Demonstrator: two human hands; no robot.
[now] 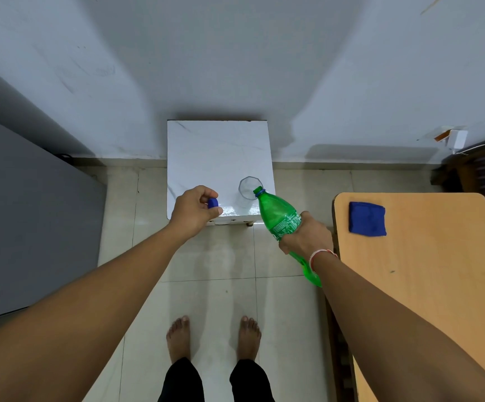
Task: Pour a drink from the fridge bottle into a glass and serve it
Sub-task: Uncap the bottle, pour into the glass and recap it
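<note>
A clear glass [247,190] stands upright near the front right corner of a small white marble-topped table [212,152]. My right hand [308,235] grips a green plastic bottle [279,217] round its middle. The bottle is tilted, and its open blue-ringed mouth touches the glass rim. No liquid stream is visible. My left hand [194,210] pinches the blue bottle cap [213,203] above the table's front left edge.
A wooden desk [427,268] stands to the right with a folded blue cloth [367,219] on it. A grey fridge [26,216] fills the left side. The wall is just behind the small table. My bare feet stand on the tiled floor [215,297].
</note>
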